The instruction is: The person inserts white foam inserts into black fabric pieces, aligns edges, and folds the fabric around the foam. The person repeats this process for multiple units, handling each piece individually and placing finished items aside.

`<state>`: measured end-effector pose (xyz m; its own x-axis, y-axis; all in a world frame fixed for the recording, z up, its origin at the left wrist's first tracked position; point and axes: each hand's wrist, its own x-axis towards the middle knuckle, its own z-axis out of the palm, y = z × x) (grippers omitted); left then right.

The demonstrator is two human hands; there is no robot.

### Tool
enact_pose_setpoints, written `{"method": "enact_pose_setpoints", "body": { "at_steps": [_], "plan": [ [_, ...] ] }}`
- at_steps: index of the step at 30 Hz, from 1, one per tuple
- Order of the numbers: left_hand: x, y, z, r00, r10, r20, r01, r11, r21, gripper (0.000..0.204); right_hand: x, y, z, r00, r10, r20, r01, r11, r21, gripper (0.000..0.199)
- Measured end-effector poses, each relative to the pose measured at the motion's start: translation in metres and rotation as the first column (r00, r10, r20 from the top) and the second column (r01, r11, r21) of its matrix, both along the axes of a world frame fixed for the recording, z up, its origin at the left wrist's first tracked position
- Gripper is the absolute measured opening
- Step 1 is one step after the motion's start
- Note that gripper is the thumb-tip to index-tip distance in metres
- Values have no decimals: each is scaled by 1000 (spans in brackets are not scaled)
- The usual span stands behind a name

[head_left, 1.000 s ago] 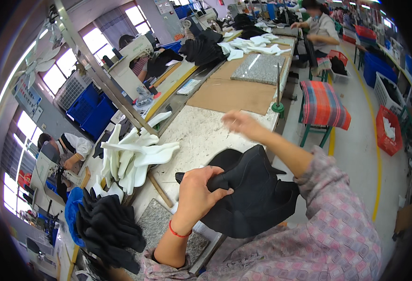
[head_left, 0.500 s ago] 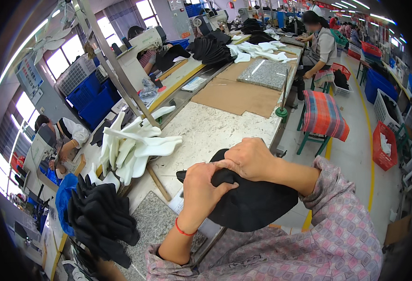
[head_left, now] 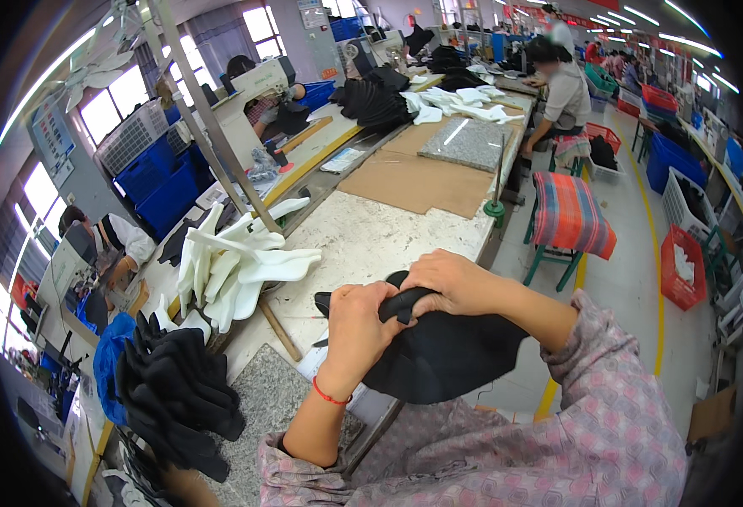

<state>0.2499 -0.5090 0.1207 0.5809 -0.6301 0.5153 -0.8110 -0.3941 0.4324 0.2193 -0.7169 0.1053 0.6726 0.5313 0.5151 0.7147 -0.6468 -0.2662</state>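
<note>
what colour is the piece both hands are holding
The piece is black; the head view shows it best.

Workbench (head_left: 363,228): cardboard (head_left: 413,179) beyond hands, stone slab (head_left: 466,138) on its far part. Pile of cutouts (head_left: 253,266) on left side; stick (head_left: 280,331) between pile and nearer slab (head_left: 257,414). Cloth stack (head_left: 177,389) left of that slab; bag (head_left: 109,363) left of stack. Cloth piece (head_left: 447,359) between left hand (head_left: 356,325) and right hand (head_left: 451,283). Right of bench: stool (head_left: 571,272), cover (head_left: 570,215) on top; basket (head_left: 682,275) farther right.
</note>
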Motion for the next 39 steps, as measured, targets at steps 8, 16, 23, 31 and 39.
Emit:
{"method": "enact_pose_setpoints", "body": {
  "at_steps": [8, 16, 23, 31, 39],
  "plan": [
    [6, -2, 8, 996, 86, -13, -83, 986, 145, 32, -17, 17, -3, 972, -83, 220, 79, 997, 25, 47],
    [24, 51, 16, 968, -232, -93, 223, 970, -101, 63, -15, 19, 8, 996, -91, 6, 91, 996, -24, 46],
    [20, 94, -57, 747, -343, -570, -140, 757, -638, 52, -6, 17, 10, 994, 45, -102, -39, 997, 60, 40],
    [2, 68, -96, 577, -548, -605, -289, 556, -779, 46, -7, 17, 8, 988, 18, -156, -7, 997, 71, 42],
    [7, 84, -57, 481, -414, -773, -270, 769, -580, 33, -7, 20, 11, 989, 42, -141, -32, 997, 76, 38]
  ]
}}
